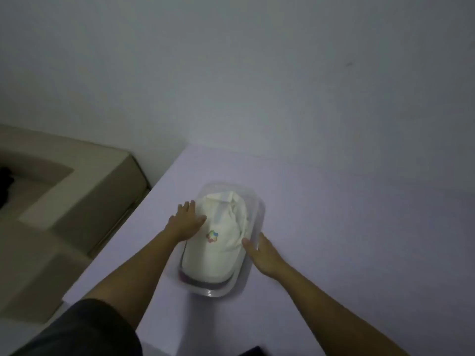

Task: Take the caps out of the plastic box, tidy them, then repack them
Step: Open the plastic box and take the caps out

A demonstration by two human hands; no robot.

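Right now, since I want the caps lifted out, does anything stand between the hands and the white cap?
No separate object lies between. The left hand and right hand sit at either side of the clear plastic box, with the white cap inside. Blur hides whether a clear lid covers it.

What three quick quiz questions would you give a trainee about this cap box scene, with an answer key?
1. True or false: the white cap lies on the table, outside the plastic box.
2. Pick one. The left hand and right hand are: A) both on the box's left side; B) one at each side of the box; C) both raised well above the box.
3. Fill in: the emblem on the cap is ____ (one colour or multicoloured).

Key: 1 false, the cap is in the box; 2 B; 3 multicoloured.
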